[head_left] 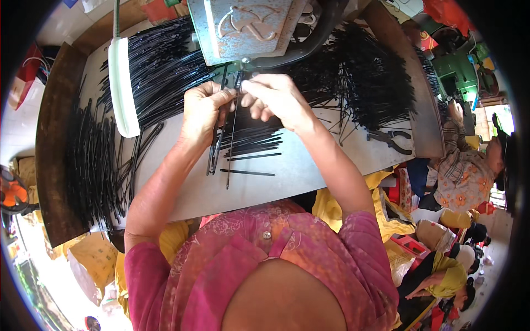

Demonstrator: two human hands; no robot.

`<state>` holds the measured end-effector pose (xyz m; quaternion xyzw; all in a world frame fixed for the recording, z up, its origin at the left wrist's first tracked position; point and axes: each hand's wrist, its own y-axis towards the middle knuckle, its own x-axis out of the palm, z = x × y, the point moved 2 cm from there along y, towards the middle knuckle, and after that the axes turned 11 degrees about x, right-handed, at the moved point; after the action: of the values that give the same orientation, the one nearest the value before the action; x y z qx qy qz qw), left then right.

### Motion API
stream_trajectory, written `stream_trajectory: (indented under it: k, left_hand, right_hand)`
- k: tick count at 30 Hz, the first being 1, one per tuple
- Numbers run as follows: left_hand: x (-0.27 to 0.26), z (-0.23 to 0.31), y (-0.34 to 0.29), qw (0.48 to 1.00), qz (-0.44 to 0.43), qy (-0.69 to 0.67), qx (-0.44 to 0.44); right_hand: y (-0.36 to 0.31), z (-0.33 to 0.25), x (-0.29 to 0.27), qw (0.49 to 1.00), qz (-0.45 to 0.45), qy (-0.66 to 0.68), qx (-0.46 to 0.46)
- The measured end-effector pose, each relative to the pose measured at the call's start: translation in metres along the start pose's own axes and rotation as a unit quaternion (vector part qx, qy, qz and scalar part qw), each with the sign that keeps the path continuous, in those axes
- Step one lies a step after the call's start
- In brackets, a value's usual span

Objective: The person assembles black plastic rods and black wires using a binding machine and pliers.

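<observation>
Several long, thin black metal ribs (215, 149), like umbrella ribs, are in my left hand (201, 110), pinched between thumb and fingers and hanging toward me. One thin rod (231, 149) runs beside them up to the machine's tip. Closed fingers of my right hand (276, 99) meet at the upper end of these ribs, just right of my left thumb; what they pinch is hidden. Both hands are right below the head of a worn grey-blue machine (245, 27). Under them, a small row of black ribs (254, 144) lies crosswise on the metal tabletop (303, 165).
Big heaps of black ribs lie left (160, 83) and right (370, 77). Dark-handled pliers (391, 140) rest at the right edge. A white lamp (122, 88) hangs over the left heap. Raised brown boards (52, 149) border the table. Other people sit at the right, one in a patterned shirt (464, 176).
</observation>
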<state>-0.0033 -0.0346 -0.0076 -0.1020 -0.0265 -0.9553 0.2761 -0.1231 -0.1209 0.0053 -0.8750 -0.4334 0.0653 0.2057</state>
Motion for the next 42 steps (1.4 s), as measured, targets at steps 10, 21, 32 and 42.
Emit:
stream_trajectory:
  k: [10, 21, 32, 42]
  left_hand:
    - [-0.015, 0.018, -0.005, 0.997, -0.014, 0.075, -0.012]
    - [-0.115, 0.072, -0.041, 0.659, -0.055, 0.72, 0.208]
    - [0.005, -0.006, -0.031, 0.719, -0.207, 0.595, 0.294]
    - [-0.006, 0.032, -0.027, 0.806, -0.125, 0.492, 0.305]
  right_hand:
    - [-0.038, -0.009, -0.072, 0.985, 0.159, -0.053, -0.04]
    - [-0.04, 0.004, -0.102, 0.858, 0.182, -0.471, -0.095]
    - [-0.036, 0.01, -0.063, 0.692, 0.168, -0.688, -0.141]
    - [-0.056, -0.012, -0.076, 0.646, 0.18, -0.732, -0.119]
